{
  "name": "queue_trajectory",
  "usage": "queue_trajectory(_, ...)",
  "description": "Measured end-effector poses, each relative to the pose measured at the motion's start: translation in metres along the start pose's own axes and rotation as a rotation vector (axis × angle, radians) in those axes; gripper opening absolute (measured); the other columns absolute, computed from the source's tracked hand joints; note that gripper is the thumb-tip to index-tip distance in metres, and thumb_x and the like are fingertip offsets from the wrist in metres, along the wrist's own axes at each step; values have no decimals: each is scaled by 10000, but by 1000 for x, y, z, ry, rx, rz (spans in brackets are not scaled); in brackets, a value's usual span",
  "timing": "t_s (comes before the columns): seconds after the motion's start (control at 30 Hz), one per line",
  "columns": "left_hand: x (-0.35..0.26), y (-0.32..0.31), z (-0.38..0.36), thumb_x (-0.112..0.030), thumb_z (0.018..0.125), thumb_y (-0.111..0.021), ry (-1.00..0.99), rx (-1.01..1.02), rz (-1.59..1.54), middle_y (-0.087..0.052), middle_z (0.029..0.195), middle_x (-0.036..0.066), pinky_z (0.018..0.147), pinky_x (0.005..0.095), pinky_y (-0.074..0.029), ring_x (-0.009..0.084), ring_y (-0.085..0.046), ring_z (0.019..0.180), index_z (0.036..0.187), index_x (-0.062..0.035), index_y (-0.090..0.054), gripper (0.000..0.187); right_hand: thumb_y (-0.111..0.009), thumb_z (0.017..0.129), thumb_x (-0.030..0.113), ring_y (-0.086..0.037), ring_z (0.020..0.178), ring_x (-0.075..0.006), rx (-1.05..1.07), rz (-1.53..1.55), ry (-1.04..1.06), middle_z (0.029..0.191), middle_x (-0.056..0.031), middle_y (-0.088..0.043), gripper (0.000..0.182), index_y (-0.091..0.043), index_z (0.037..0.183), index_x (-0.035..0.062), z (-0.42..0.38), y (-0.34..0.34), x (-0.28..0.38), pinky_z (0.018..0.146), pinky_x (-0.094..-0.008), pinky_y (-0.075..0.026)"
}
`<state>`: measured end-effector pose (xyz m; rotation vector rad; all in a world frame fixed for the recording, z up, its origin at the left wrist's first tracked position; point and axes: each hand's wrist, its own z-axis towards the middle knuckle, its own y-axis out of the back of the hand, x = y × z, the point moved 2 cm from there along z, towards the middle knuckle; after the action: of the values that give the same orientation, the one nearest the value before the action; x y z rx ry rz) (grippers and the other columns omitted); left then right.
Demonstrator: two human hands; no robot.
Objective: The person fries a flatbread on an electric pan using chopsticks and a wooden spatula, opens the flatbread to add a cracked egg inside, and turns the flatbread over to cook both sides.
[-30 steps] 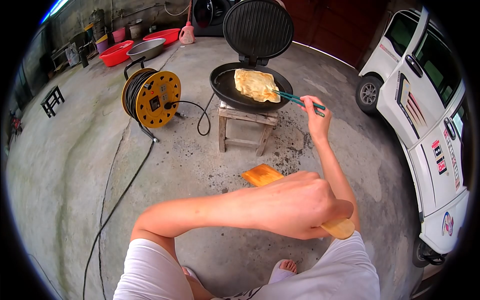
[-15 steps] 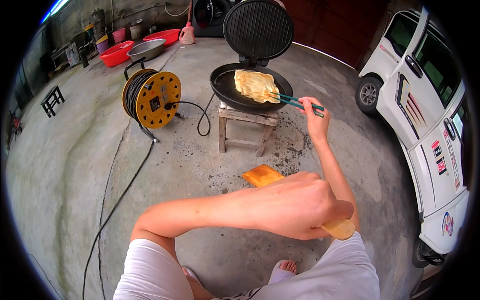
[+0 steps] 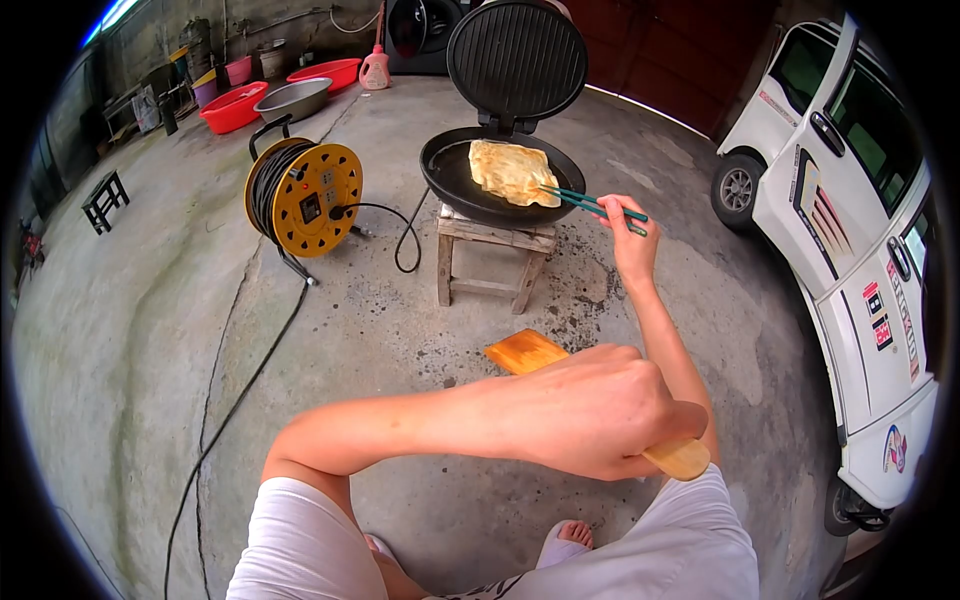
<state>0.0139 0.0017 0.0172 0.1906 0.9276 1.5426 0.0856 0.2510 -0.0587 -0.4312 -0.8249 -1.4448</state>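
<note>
On top of the low wooden stool (image 3: 496,234) stands a round black pan (image 3: 446,168), which is wider than this stool and passes over its left and right edges. Its ridged lid (image 3: 517,62) is raised behind the far rim. Inside the pan lies a flatbread (image 3: 512,171), pale yellow with some browned places. It covers the middle and the right part, leaving a bare black area along the left rim, and its near right corner comes close to the near right rim.

My right hand (image 3: 632,238) holds a pair of green chopsticks (image 3: 582,198), with the fingers closed near their upper ends. Their tips meet the flatbread at its near right corner; whether they pinch it or only press on it, I cannot tell.

My left hand (image 3: 608,410) makes a tight grip around the handle of a wooden spatula (image 3: 525,351). My left forearm crosses in front of my body, so the blade points away to the left, above the floor (image 3: 400,330) and nearer to me than the stool. The rounded handle end comes out at the other side of the fist.

Left of the stool, a yellow cable reel (image 3: 320,198) stands on the floor.
</note>
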Motion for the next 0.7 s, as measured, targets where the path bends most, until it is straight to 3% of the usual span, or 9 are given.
queue_trajectory(0.7,-2,1,1,-133,711,-654,10,11,-22,-568,572,77,405,352,-387,279,-547,476,848,-52,-557,187,-544,906,240,-650,733,-148,-3,-24,11,820,-65,-643,271,-624,887,-19,0,1,-1,663,-235,-510)
